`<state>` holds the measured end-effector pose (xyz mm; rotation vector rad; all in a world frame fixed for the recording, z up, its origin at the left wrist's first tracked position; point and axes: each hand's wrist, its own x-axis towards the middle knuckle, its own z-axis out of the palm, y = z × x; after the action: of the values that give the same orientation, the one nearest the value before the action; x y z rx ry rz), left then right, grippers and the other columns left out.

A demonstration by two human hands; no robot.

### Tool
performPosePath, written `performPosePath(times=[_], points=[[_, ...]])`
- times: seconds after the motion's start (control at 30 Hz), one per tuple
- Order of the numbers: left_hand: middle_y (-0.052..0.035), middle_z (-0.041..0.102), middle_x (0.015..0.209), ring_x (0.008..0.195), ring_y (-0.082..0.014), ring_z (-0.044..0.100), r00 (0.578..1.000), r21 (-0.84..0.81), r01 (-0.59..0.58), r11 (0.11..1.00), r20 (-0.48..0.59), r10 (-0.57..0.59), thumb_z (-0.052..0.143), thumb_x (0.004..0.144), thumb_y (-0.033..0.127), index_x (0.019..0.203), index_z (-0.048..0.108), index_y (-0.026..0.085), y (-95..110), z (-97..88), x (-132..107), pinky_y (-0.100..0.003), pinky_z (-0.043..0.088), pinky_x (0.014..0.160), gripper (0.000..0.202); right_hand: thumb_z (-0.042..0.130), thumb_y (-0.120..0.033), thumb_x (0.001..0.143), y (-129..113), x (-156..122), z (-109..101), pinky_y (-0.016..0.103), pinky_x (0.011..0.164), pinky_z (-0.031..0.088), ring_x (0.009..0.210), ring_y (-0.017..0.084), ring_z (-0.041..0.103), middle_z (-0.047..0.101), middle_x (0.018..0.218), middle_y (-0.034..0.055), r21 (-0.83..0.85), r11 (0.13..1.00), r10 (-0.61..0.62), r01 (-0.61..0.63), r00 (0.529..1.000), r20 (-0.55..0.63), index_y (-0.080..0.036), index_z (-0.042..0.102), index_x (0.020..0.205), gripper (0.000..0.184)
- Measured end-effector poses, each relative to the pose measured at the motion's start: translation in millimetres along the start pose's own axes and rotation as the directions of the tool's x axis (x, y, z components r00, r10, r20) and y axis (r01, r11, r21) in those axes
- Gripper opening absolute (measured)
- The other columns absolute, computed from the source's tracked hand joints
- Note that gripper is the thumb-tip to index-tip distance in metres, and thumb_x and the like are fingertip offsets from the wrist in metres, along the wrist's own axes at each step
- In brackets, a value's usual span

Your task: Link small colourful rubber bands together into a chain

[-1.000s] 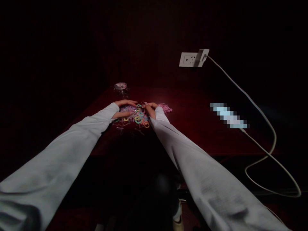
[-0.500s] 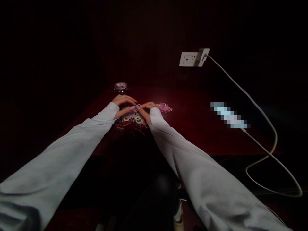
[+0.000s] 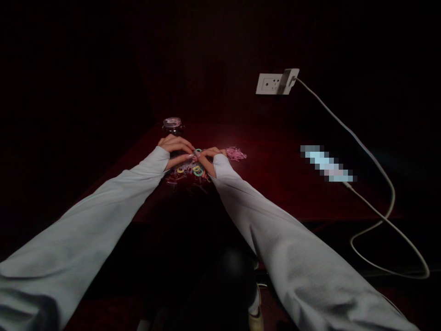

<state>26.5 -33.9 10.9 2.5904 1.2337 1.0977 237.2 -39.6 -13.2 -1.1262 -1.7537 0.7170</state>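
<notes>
The left hand point(image 3: 176, 148) and right hand point(image 3: 207, 159) pinch a small ring point(image 3: 197, 151) just above the pile of coloured rings point(image 3: 192, 171) on the worktop point(image 3: 275, 188). In this gloom a slack pinch could drop it unseen into the pile.

The scene is very dim, a small pool of light falling only on the far table point(image 3: 275, 161) around the hands, with wall and edges lost in black, pale sleeves point(image 3: 103, 216) grainy and stretched near the corners.
</notes>
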Motion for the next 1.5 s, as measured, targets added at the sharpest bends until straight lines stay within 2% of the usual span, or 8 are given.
performPosePath(times=[0.2, 0.43, 0.53, 0.73, 0.9, 1.13, 1.33, 1.5], points=[[-0.0062, 0.081, 0.119, 0.118, -0.0313, 0.064, 0.999, 0.007, 0.035, 0.999, -0.029, -0.035, 0.061, 0.103, 0.052, 0.093, 0.078, 0.027, 0.5, 0.4, -0.2, -0.053, 0.039, 0.115, 0.032, 0.067, -0.032, 0.103, 2.4, -1.0, 0.1, 0.036, 0.102, 0.043, 0.11, 0.021, 0.053, 0.068, 0.101, 0.0042, 0.014, 0.999, -0.033, 0.033, 0.999, 0.026, -0.024, 0.081, 0.08, 0.028], [-0.006, 0.081, 0.124, 0.122, -0.0323, 0.063, 0.998, 0.006, 0.056, 0.998, -0.007, -0.056, 0.063, 0.101, 0.055, 0.094, 0.078, 0.027, 2.0, -1.0, 0.2, -0.053, 0.038, 0.116, 0.032, 0.065, -0.032, 0.104, -2.6, -1.5, -0.5, 0.041, 0.104, 0.042, 0.11, 0.025, 0.053, 0.067, 0.096, 0.0052, -0.052, 0.999, 0.011, -0.011, 1.0, -0.012, -0.025, 0.078, 0.076, 0.031], [-0.0065, 0.081, 0.127, 0.123, -0.0329, 0.063, 0.999, -0.004, 0.052, 0.999, 0.002, -0.052, 0.065, 0.1, 0.055, 0.092, 0.078, 0.027, 2.9, -1.1, 0.3, -0.054, 0.038, 0.116, 0.032, 0.065, -0.032, 0.103, -4.5, -2.8, -3.0, 0.04, 0.102, 0.041, 0.111, 0.025, 0.053, 0.067, 0.094, 0.0052, -0.068, 0.998, 0.014, -0.014, 1.0, -0.009, -0.025, 0.079, 0.077, 0.03], [-0.0078, 0.081, 0.127, 0.122, -0.0329, 0.064, 0.999, -0.007, 0.041, 0.999, 0.001, -0.041, 0.064, 0.1, 0.052, 0.091, 0.077, 0.026, 3.8, -0.1, -0.1, -0.056, 0.037, 0.117, 0.03, 0.068, -0.032, 0.102, -0.3, -2.7, -1.9, 0.038, 0.101, 0.039, 0.11, 0.023, 0.052, 0.069, 0.1, 0.004, -0.073, 0.997, -0.022, 0.021, 1.0, -0.019, -0.025, 0.079, 0.083, 0.024], [-0.0067, 0.08, 0.13, 0.125, -0.0326, 0.062, 0.999, 0.009, 0.047, 0.999, 0.015, -0.047, 0.063, 0.101, 0.052, 0.091, 0.076, 0.026, 3.9, -0.8, -0.9, -0.055, 0.035, 0.117, 0.03, 0.071, -0.032, 0.101, 2.2, -1.2, 0.4, 0.037, 0.1, 0.04, 0.11, 0.023, 0.051, 0.069, 0.102, 0.0026, -0.101, 0.994, -0.047, 0.043, 0.998, -0.041, -0.024, 0.077, 0.081, 0.022], [-0.006, 0.08, 0.125, 0.122, -0.0323, 0.062, 0.999, 0.022, 0.038, 0.999, -0.011, -0.038, 0.063, 0.101, 0.046, 0.088, 0.073, 0.026, 4.0, 3.0, -1.6, -0.055, 0.034, 0.118, 0.025, 0.069, -0.028, 0.101, -2.6, -2.1, 0.2, 0.041, 0.103, 0.039, 0.113, 0.026, 0.05, 0.067, 0.111, 0.0054, -0.182, 0.982, -0.067, 0.053, 0.995, -0.07, -0.022, 0.072, 0.075, 0.026], [-0.0074, 0.08, 0.126, 0.123, -0.0357, 0.062, 0.999, -0.006, 0.049, 0.999, -0.022, -0.05, 0.065, 0.099, 0.046, 0.089, 0.073, 0.027, -2.2, -3.2, -0.2, -0.058, 0.033, 0.117, 0.022, 0.069, -0.037, 0.099, 1.8, -0.1, -1.0, 0.047, 0.112, 0.038, 0.119, 0.029, 0.049, 0.062, 0.13, 0.0063, -0.128, 0.991, -0.065, 0.041, 0.981, -0.185, -0.022, 0.069, 0.073, 0.031], [-0.0073, 0.079, 0.127, 0.122, -0.0341, 0.062, 0.995, 0.034, 0.077, 0.996, -0.06, -0.075, 0.063, 0.1, 0.046, 0.092, 0.072, 0.026, -4.9, -5.2, -1.1, -0.058, 0.034, 0.118, 0.023, 0.062, -0.038, 0.102, 1.5, 0.6, -5.1, 0.055, 0.118, 0.03, 0.121, 0.031, 0.047, 0.057, 0.138, 0.0078, -0.12, 0.992, 0.011, -0.048, 0.955, -0.295, -0.021, 0.068, 0.072, 0.035]])
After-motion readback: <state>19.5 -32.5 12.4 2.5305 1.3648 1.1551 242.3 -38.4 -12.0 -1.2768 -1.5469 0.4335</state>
